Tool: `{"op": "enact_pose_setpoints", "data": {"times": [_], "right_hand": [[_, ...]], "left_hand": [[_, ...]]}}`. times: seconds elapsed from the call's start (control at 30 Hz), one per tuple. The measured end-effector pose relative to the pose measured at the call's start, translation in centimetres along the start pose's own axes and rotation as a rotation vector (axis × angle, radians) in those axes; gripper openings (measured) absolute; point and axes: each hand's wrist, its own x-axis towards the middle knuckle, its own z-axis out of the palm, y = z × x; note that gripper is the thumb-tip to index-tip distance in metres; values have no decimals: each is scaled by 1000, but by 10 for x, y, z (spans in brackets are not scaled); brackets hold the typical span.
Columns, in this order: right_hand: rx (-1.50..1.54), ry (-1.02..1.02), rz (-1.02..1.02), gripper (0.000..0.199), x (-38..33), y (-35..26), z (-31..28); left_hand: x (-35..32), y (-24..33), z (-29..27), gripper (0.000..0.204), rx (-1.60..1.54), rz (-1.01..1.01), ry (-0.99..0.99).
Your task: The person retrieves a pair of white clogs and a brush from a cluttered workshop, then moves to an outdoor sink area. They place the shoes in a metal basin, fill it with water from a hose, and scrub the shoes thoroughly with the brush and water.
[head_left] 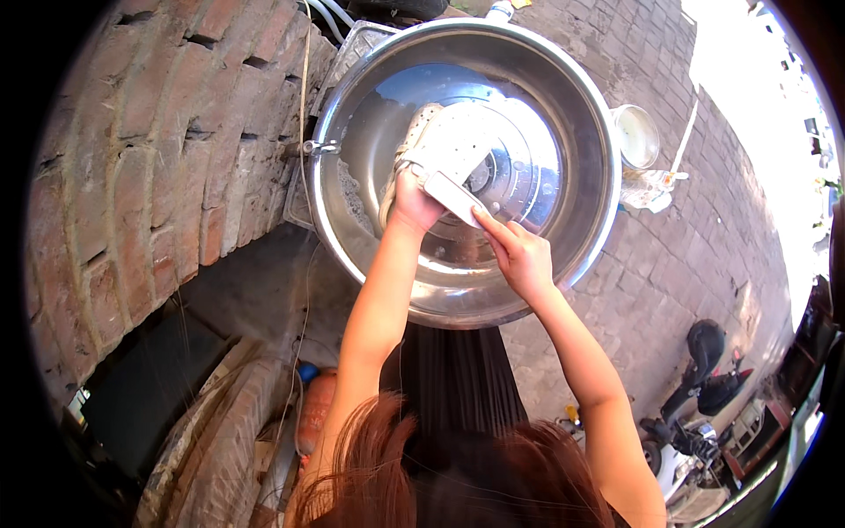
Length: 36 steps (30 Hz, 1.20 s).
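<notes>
Over a large steel basin (591,211), my left hand (417,201) is closed on a white clog (458,141) dotted with small holes. A cream strap and edge show along the clog's left side. In my right hand (521,255) is a white brush (454,199), flat-backed and oblong, held by its near end with the index finger stretched along it. The brush's far end lies against the clog beside my left fingers; its underside is hidden. Water fills the basin's bottom, with foam along the left wall.
A brick wall (167,167) rises close on the left. Right of the basin stand a white bucket (635,137) and a clear plastic container (650,188) on brick paving. A parked scooter (691,396) is at the lower right. Boards (207,431) lie at the lower left.
</notes>
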Motion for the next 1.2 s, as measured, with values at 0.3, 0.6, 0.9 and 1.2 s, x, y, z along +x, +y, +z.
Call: {"op": "enact_pose_setpoints", "data": {"times": [0.3,0.6,0.9,1.2], "right_hand": [[50,33,-57,42,5,-10,0],[200,271,121,38,31,8,11],[424,177,367,36,45,-21,19],[686,235,475,34,67,-31,28]], "left_hand": [[1,8,-6,51,-236,120,-207],[6,31,2,49,-460,169,-221],[4,8,-19,50,-628,214,-328],[-6,-2,-21,53,-670,324,-245]]}}
